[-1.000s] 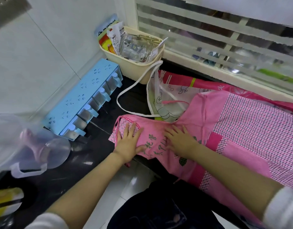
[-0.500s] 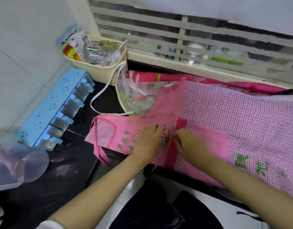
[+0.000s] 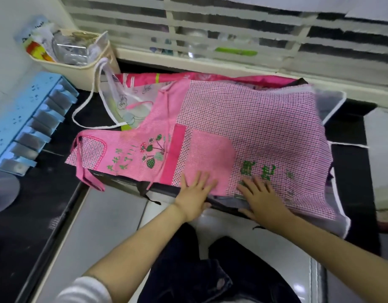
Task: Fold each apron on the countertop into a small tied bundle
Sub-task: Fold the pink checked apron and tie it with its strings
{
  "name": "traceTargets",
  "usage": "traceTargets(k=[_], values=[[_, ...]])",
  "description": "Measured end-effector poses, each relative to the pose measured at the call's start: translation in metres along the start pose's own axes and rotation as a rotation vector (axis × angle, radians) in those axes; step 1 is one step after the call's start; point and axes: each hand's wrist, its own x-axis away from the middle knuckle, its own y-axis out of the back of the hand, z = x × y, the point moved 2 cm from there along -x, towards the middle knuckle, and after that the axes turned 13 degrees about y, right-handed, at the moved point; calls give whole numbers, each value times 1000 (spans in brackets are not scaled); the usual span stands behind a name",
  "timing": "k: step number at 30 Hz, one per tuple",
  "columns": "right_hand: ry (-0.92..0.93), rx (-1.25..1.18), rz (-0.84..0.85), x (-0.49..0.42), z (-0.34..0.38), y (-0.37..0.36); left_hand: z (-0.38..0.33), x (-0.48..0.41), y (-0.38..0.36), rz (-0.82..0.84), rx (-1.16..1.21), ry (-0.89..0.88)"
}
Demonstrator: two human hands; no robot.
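Two short columns of green stitched characters (image 3: 121,164), Chinese by the look, run down the bib of the pink apron (image 3: 188,136), and larger green characters (image 3: 257,171) sit on its checked skirt. From here I can't read any of them. Lettering on a packet (image 3: 32,33) in the basket (image 3: 79,71) is also too blurred.

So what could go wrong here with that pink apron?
1. The pink apron lies on other aprons, such as the white cartoon apron; a fold started under the left hand and right hand might catch a lower layer.
2. Its pink tie trails to the countertop edge and could get left out of the bundle.
3. The white strap loops up to the cream basket and may snag it.
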Motion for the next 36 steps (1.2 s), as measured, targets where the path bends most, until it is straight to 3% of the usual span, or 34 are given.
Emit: traceTargets(k=[5, 13, 18, 25, 27, 30, 33, 36], values=[[-65, -199, 4, 33, -16, -1, -23, -1, 6, -43, 72, 115], [-107, -263, -25, 66, -47, -1, -69, 3, 12, -163, 161, 90], [-84, -355, -275, 80, -57, 14, -90, 6, 19, -215, 132, 161], [-100, -218, -349, 119, -79, 15, -118, 24, 35, -211, 103, 84], [-136, -189, -307, 130, -86, 5, -131, 27, 29, -184, 107, 27], [-167, -194, -111, 141, -92, -8, -144, 26, 17, -138, 150, -46], [-125, -169, 142, 146, -99, -12, -144, 18, 9, -86, 241, -89], [-65, -234, 263, 138, -98, 0, -137, 16, 7, 31, 343, -104]])
